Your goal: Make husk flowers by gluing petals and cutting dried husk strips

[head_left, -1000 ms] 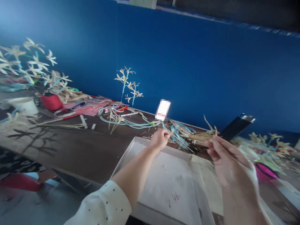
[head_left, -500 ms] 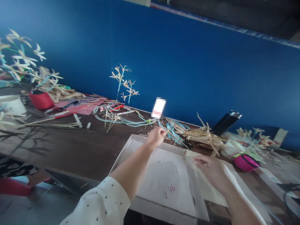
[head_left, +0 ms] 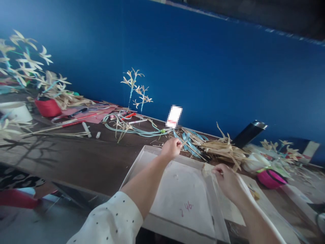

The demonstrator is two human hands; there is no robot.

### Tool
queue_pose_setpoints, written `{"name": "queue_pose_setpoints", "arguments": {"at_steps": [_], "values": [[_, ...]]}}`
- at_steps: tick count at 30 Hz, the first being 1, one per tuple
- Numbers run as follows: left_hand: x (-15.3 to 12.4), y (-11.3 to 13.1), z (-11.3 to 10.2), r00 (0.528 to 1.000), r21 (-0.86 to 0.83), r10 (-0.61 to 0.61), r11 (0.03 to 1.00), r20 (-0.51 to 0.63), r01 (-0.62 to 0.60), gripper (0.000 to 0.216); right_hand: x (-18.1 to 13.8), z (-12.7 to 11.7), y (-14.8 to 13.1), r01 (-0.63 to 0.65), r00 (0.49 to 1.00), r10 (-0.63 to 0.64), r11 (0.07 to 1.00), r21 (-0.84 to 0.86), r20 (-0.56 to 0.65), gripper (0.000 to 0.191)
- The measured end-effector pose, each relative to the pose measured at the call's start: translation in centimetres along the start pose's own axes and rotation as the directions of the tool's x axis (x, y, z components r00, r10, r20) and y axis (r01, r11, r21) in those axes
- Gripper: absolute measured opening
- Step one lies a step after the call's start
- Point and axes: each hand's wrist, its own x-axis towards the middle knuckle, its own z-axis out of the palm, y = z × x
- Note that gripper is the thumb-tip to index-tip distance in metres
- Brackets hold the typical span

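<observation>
My left hand [head_left: 172,148] is closed in a pinch above the far edge of a shallow white cardboard box lid [head_left: 186,200]. A thin pale strip shows at its fingertips, but whether the fingers hold it is unclear. Over the lid's right side, my right hand [head_left: 225,177] has thumb and fingers pressed together; anything between them is too small to make out. Red handwritten marks [head_left: 187,208] stand on the lid. Just beyond my left hand lie light blue ribbon pieces [head_left: 190,147] and a heap of dry tan husk strips [head_left: 223,149].
A black bottle [head_left: 248,134] leans behind the husks. To the right sits a pink pouch [head_left: 272,178]. Coiled pale-blue tubing [head_left: 134,132] and two standing husk flowers [head_left: 133,81] are at the back. Leftward are a red pouch [head_left: 48,107], a white bowl [head_left: 16,112] and more flowers [head_left: 29,61].
The whole view has shifted slightly. My right hand has drawn its fingers closer together near the lid's right edge. My left hand keeps its pinch in nearly the same place.
</observation>
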Motion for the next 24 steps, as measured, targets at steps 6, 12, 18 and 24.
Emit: {"name": "queue_pose_setpoints", "arguments": {"at_steps": [6, 12, 18, 24], "values": [[0.0, 0.0, -0.1, 1.0, 0.006, -0.024, 1.0, 0.013, 0.024, 0.013, 1.2, 1.1, -2.2, 0.023, 0.991, -0.022, 1.0, -0.004, 0.133, 0.016], [0.0, -0.2, 0.2, 1.0, -0.001, 0.003, 1.0, 0.014, -0.003, 0.013, 0.9, 1.9, -3.2, 0.006, 0.993, 0.006, 0.994, -0.106, 0.116, 0.021], [0.0, -0.4, 0.4, 1.0, -0.001, 0.023, 1.0, -0.005, -0.023, 0.012, 0.8, 2.2, -4.5, 0.162, 0.985, -0.169, 0.973, 0.166, 0.031, 0.019], [0.0, -0.6, 0.4, 0.999, 0.018, 0.049, 0.999, -0.003, -0.049, 0.014, 2.0, 2.3, -6.6, 0.239, 0.957, -0.249, 0.968, 0.079, 0.148, 0.016]]}}
